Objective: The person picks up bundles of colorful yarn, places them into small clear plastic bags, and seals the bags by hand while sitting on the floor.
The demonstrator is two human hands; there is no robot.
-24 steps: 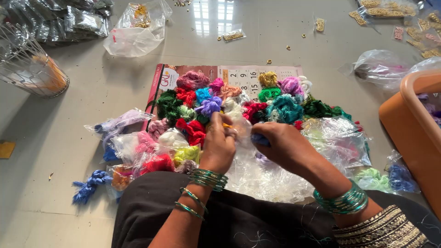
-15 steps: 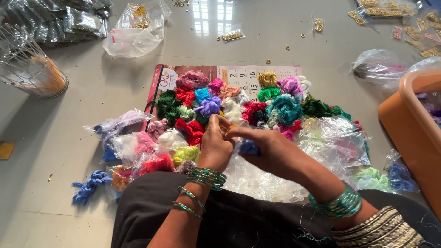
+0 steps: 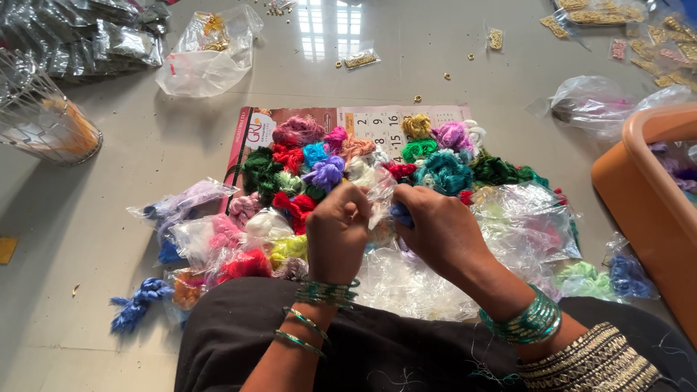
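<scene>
My left hand [image 3: 335, 231] and my right hand [image 3: 440, 230] meet above a heap of coloured thread bundles [image 3: 348, 163] that lies on a printed calendar sheet [image 3: 377, 125] on the floor. Between them I hold a small clear plastic bag [image 3: 380, 194]; the left hand pinches its edge. A blue thread bundle [image 3: 400, 213] sits in the fingers of my right hand, at the bag. Green bangles ring both wrists. Loose clear bags [image 3: 523, 225] and bagged thread bundles [image 3: 218, 243] lie around my hands.
An orange plastic tub [image 3: 646, 196] stands at the right. A wire basket [image 3: 40, 123] stands at the far left beside a stack of silvery packets [image 3: 102, 36]. Clear bags [image 3: 207, 51] and small gold trinkets [image 3: 361, 60] are scattered on the grey floor beyond.
My hands have drawn closer together and the clear bag has come up between them; the blue bundle has moved up to the bag.
</scene>
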